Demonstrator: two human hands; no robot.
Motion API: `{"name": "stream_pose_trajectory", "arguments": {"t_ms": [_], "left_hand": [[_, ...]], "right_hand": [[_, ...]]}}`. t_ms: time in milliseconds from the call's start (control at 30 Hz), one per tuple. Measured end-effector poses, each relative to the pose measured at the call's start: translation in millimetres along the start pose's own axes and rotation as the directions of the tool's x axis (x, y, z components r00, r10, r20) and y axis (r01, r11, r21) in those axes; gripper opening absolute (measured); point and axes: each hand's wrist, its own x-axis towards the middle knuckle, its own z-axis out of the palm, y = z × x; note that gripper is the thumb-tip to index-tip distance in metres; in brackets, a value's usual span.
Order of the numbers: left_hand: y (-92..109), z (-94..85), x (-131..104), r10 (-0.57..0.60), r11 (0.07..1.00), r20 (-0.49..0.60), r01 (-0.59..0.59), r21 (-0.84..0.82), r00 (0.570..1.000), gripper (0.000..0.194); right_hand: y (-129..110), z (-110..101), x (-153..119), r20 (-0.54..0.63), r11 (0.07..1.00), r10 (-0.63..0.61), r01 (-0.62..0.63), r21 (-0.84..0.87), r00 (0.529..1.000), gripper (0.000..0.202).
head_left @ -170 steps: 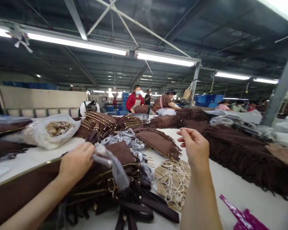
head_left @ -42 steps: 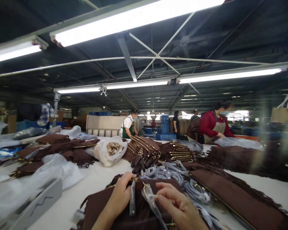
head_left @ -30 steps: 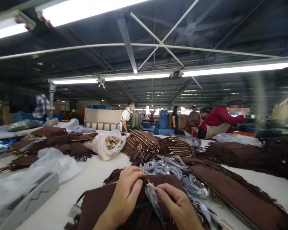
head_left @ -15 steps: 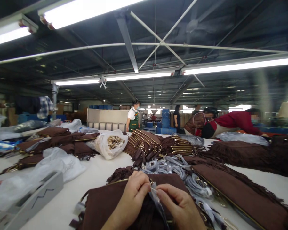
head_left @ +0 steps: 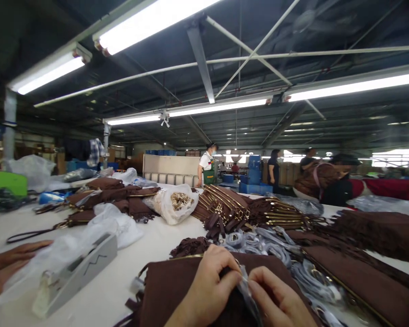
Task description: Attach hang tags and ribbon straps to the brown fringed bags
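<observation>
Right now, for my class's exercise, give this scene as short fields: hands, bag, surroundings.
Left hand: curled at the top of the clear wrap; exact grip hidden
Right hand: pinching the clear wrap
Brown bag: lying beneath both hands
Beyond bag: grey-wrapped coils
Left of bag: grey box
Picture's left edge: another person's hands

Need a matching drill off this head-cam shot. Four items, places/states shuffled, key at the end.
Items
1. Wearer's left hand
2. Grey box
3. White plastic bag
4. Green apron

Places/states
A. Open, with tan pieces inside
B. On a person in a white top
C. At a strip of clear plastic, beside the right hand
D. Marked with a dark zigzag on its side

Pairs: 1-C, 2-D, 3-A, 4-B
</observation>
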Motion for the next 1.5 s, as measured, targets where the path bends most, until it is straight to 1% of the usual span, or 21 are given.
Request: {"name": "stream_pose_trajectory", "arguments": {"t_ms": [33, 67, 167, 200, 233, 333, 433, 600, 700, 900, 1233, 1300, 1367, 1433, 1500], "left_hand": [[-1, -1.3, 0, -0.002, 0.999, -0.005, 0.002, 0.033, 1.0, 0.01], [-3, -2.4, 0, -0.01, 0.997, -0.009, 0.011, 0.082, 1.0, 0.014], [-13, -3.3, 2, -0.06, 0.967, 0.004, 0.057, 0.247, 0.998, 0.043], [-16, -2.8, 3, -0.076, 0.956, 0.015, 0.068, 0.286, 0.997, 0.047], [-18, -2.2, 3, -0.084, 0.947, 0.024, 0.072, 0.314, 0.996, 0.045], [-19, -1.6, 4, -0.069, 0.931, 0.013, 0.059, 0.361, 0.998, 0.029], [-16, -2.6, 3, -0.068, 0.938, -0.001, 0.064, 0.34, 0.998, 0.02], [-13, -2.1, 2, -0.079, 0.973, 0.081, 0.059, 0.224, 0.994, 0.017], [-10, -1.9, 1, -0.099, 0.984, 0.122, 0.079, 0.16, 0.988, 0.014], [-7, -4.3, 0, -0.132, 0.988, 0.166, 0.115, 0.107, 0.977, 0.016], [-2, -4.2, 1, -0.142, 0.988, 0.204, 0.127, 0.084, 0.969, 0.011], [-3, -4.4, 1, -0.128, 0.991, 0.213, 0.115, 0.076, 0.969, 0.011], [-6, -4.9, 1, -0.103, 0.993, 0.226, 0.089, 0.072, 0.969, 0.016], [-8, -5.5, 0, -0.073, 0.995, 0.247, 0.054, 0.081, 0.966, 0.022], [-9, -6.0, 0, -0.035, 0.995, 0.267, 0.008, 0.103, 0.963, 0.024]], "right_hand": [[-1, 0, 1, -0.034, 1.0, 0.006, -0.007, -0.017, 0.999, 0.042], [-2, -1, 2, -0.076, 0.999, 0.02, -0.023, -0.038, 0.997, 0.043], [-2, -3, 4, -0.175, 0.995, 0.063, -0.074, -0.061, 0.983, 0.044], [-1, -4, 4, -0.193, 0.995, 0.072, -0.083, -0.049, 0.979, 0.044], [-1, -5, 5, -0.206, 0.996, 0.082, -0.09, -0.03, 0.975, 0.045], [2, -8, 5, -0.222, 0.995, 0.103, -0.1, 0.027, 0.97, 0.046], [4, -10, 6, -0.223, 0.995, 0.095, -0.084, 0.058, 0.97, 0.044], [3, -12, 5, -0.261, 0.999, 0.039, -0.035, 0.022, 0.964, 0.038], [2, -11, 4, -0.27, 1.0, -0.006, 0.004, -0.006, 0.963, 0.034], [0, -10, 3, -0.208, 0.999, -0.05, 0.048, -0.014, 0.977, 0.029], [-9, -4, 2, -0.13, 0.998, -0.039, 0.046, 0.049, 0.991, 0.029], [-10, -3, 2, -0.121, 0.997, -0.046, 0.053, 0.053, 0.992, 0.029], [-11, -2, 2, -0.115, 0.997, -0.038, 0.046, 0.062, 0.993, 0.029], [-11, -2, 2, -0.097, 0.997, -0.022, 0.029, 0.075, 0.995, 0.029], [-11, -2, 3, -0.078, 0.996, -0.005, 0.012, 0.085, 0.997, 0.029]]}}
